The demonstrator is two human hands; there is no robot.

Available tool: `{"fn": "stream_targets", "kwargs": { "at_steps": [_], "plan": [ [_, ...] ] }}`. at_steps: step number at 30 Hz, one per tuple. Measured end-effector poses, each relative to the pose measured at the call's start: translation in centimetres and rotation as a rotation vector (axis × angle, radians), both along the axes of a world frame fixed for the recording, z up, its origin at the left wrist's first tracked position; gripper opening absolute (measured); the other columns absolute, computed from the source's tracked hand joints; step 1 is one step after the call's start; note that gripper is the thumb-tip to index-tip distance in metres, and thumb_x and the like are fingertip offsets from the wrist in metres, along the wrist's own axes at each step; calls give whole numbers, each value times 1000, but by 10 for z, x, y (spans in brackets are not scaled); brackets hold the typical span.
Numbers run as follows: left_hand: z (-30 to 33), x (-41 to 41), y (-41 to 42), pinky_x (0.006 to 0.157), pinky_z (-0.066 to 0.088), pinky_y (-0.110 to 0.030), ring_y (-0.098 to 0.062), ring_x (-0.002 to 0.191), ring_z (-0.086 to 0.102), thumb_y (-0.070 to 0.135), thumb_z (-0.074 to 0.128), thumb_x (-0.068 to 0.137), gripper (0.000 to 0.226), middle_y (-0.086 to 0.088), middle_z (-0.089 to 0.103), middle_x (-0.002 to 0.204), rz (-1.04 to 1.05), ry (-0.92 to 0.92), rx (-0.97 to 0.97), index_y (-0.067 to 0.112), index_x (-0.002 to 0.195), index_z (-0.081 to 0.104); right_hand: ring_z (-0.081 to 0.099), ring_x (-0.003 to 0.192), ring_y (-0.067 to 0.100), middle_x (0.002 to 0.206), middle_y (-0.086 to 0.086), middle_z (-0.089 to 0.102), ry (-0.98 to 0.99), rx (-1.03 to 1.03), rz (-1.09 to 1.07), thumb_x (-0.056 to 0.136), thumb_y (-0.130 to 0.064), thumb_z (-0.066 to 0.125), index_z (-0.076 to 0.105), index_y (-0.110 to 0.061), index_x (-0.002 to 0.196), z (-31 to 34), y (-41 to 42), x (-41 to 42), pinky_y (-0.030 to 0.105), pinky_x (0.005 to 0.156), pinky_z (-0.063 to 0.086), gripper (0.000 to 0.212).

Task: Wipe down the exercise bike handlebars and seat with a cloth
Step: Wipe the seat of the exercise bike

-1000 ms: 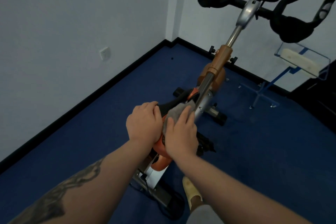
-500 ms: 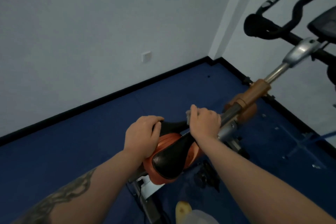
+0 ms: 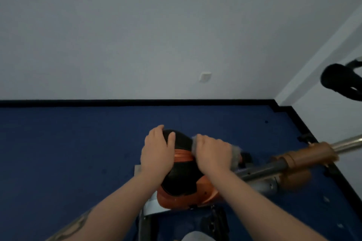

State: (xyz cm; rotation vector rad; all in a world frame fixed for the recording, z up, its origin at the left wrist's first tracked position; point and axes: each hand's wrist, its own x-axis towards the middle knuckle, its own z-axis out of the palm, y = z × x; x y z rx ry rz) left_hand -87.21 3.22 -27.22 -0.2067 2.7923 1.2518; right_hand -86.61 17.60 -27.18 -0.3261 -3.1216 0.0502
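The bike's black and orange seat [image 3: 183,180] sits low in the middle of the view. My left hand [image 3: 157,152] lies flat over the seat's left side, fingers curled around its edge. My right hand [image 3: 212,152] presses a grey cloth [image 3: 235,153] onto the seat's right front part; the cloth shows at both sides of the hand. One black handlebar end [image 3: 338,80] is visible at the right edge; the other handlebar parts are out of frame.
The brown and silver frame post [image 3: 305,156] runs from the seat toward the right edge. Blue carpet [image 3: 68,152] covers the floor up to a black skirting board [image 3: 117,102] and a pale wall with a socket [image 3: 205,76]. A room corner lies at the right.
The view has swung left, so the handlebars have slid mostly out of frame. My right hand with the cloth stays at the seat's front end; my left hand stays on the seat.
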Motion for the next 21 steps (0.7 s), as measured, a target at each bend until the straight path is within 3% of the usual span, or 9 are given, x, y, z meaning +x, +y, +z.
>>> {"fn": "stream_targets", "kwargs": {
  "at_steps": [3, 6, 8, 10, 12, 14, 16, 18, 21],
  "plan": [
    [-3, 26, 1, 115, 22, -30, -12, 143, 22, 36, 33, 104, 54, 4, 25, 157, 10, 46, 37, 21, 153, 18, 61, 100, 20, 112, -3, 67, 135, -114, 218, 102, -41, 23, 58, -23, 119, -2, -11, 6, 36, 88, 41, 43],
    [-12, 54, -2, 111, 9, -18, -1, 143, 12, 36, 30, 103, 57, 12, 15, 159, 33, 93, 99, 29, 155, 7, 60, 105, 15, 123, -8, 62, 64, -167, 434, 100, -50, 25, 47, -27, 137, -4, 33, 14, 34, 86, 44, 49],
    [-15, 69, 2, 110, 6, -14, 7, 140, 9, 39, 27, 103, 56, 17, 11, 159, 74, 100, 181, 34, 153, 3, 62, 99, 14, 113, -11, 63, -43, -186, 425, 96, -61, 16, 44, -41, 130, -3, 54, 6, 32, 74, 45, 49],
    [-18, 80, 7, 109, 6, -10, 9, 139, 8, 39, 26, 103, 54, 22, 8, 157, 106, 110, 239, 42, 148, -1, 61, 102, 21, 118, -4, 60, -154, -168, 360, 100, -51, 20, 35, -39, 134, -5, 47, -17, 34, 71, 45, 39],
    [-20, 88, 9, 109, 9, -10, 9, 140, 7, 38, 26, 103, 52, 25, 5, 155, 116, 127, 247, 47, 143, -5, 54, 114, 30, 134, 9, 52, -280, -176, 266, 102, -34, 25, 27, -26, 144, -3, 14, -45, 39, 84, 45, 43],
    [-23, 91, 7, 111, 12, -13, 10, 140, 7, 40, 25, 103, 53, 25, 4, 156, 109, 138, 230, 46, 144, -6, 52, 119, 31, 138, 10, 51, -297, -257, 290, 103, -39, 21, 34, -27, 142, 1, -19, -63, 42, 95, 42, 43],
    [-25, 93, 4, 113, 13, -14, 9, 142, 7, 42, 25, 102, 54, 26, 4, 156, 90, 145, 210, 44, 146, -7, 51, 122, 26, 138, -2, 53, -179, -365, 363, 101, -51, 18, 40, -40, 138, 2, -41, -60, 40, 96, 39, 45],
    [-28, 97, 2, 114, 15, -15, 9, 142, 8, 45, 24, 102, 53, 28, 4, 154, 84, 140, 198, 47, 143, -9, 42, 130, 12, 143, -14, 45, -78, -396, 595, 101, -52, 22, 42, -43, 138, 1, -42, -45, 32, 98, 36, 43],
    [-28, 103, 2, 117, 17, -19, 10, 142, 9, 49, 20, 100, 50, 29, 4, 154, 65, 157, 166, 53, 140, -9, 20, 133, -9, 151, -24, 27, -105, -453, 820, 99, -58, 21, 34, -44, 143, 0, -5, -33, 20, 103, 26, 48]
  ]
}}
